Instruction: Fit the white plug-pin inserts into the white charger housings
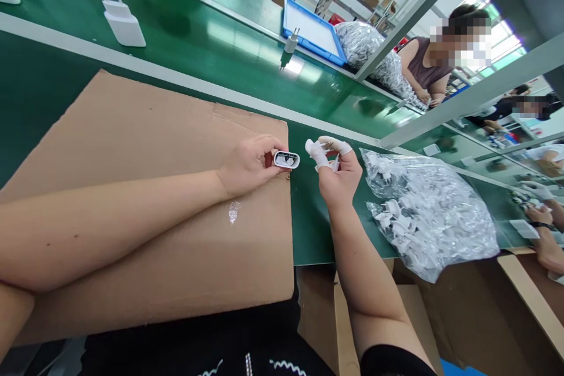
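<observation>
My left hand (253,164) is closed around a white charger housing (286,159). The housing's open oval end faces me, and parts show inside it. Just to its right, my right hand (338,173) has white coverings on its thumb and fingertips. Between those fingertips it pinches a small white plug piece (335,163), mostly hidden, with what look like thin metal pins. The two hands are apart, over the right edge of a cardboard sheet (176,147). Right of my right hand lies a clear plastic bag (445,217) with several white plug pieces in it.
A green conveyor (185,29) runs behind a pale rail (189,85), carrying white chargers (123,22) and a small plug (291,41). A blue-rimmed tray (315,29) stands beyond. Open cardboard boxes (467,299) sit below the table edge. Co-workers (425,67) are at the right.
</observation>
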Action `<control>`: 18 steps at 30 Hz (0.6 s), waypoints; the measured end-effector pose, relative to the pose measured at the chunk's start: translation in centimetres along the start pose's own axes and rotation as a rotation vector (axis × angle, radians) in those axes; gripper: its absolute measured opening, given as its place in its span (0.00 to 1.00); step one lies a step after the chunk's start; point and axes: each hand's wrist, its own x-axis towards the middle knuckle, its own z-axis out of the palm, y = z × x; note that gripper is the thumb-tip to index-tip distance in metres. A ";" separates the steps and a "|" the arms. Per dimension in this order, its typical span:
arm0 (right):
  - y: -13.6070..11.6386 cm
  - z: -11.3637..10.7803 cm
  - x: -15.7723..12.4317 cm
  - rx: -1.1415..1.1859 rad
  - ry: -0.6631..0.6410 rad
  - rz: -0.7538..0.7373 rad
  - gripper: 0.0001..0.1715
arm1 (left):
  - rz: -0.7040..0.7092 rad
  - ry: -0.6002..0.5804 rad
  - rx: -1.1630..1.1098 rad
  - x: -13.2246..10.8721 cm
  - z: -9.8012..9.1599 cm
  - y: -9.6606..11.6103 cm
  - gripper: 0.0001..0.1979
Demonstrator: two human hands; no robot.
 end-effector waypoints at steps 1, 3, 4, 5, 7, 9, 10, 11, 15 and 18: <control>0.0 0.0 0.0 0.006 0.003 -0.004 0.15 | 0.016 0.004 -0.002 0.0 0.0 -0.1 0.13; 0.0 0.0 -0.2 0.015 0.008 -0.027 0.14 | 0.033 0.007 -0.004 0.0 0.1 -0.2 0.13; 0.0 0.0 -0.3 0.013 0.000 -0.044 0.13 | 0.022 -0.001 -0.003 0.0 0.1 -0.2 0.13; 0.0 -0.1 -0.4 0.006 -0.017 -0.069 0.12 | -0.005 -0.022 0.005 0.1 0.2 -0.3 0.14; 0.1 -0.1 -0.6 -0.031 -0.089 -0.144 0.09 | -0.088 -0.094 0.037 0.1 0.2 -0.4 0.16; 0.3 -0.3 -0.8 -0.103 -0.189 -0.250 0.09 | -0.163 -0.153 0.073 0.2 0.3 -0.5 0.17; 0.3 -0.3 -0.9 -0.150 -0.237 -0.304 0.10 | -0.186 -0.169 0.085 0.2 0.3 -0.5 0.17; 0.4 -0.4 -1.0 -0.200 -0.279 -0.351 0.11 | -0.198 -0.175 0.089 0.2 0.3 -0.5 0.17; 0.5 -0.4 -1.1 -0.360 -0.357 -0.441 0.14 | -0.191 -0.172 0.073 0.2 0.3 -0.6 0.17; 0.5 -0.2 -1.1 -0.412 -0.366 -0.472 0.13 | -0.171 -0.176 0.056 0.2 0.2 -0.6 0.18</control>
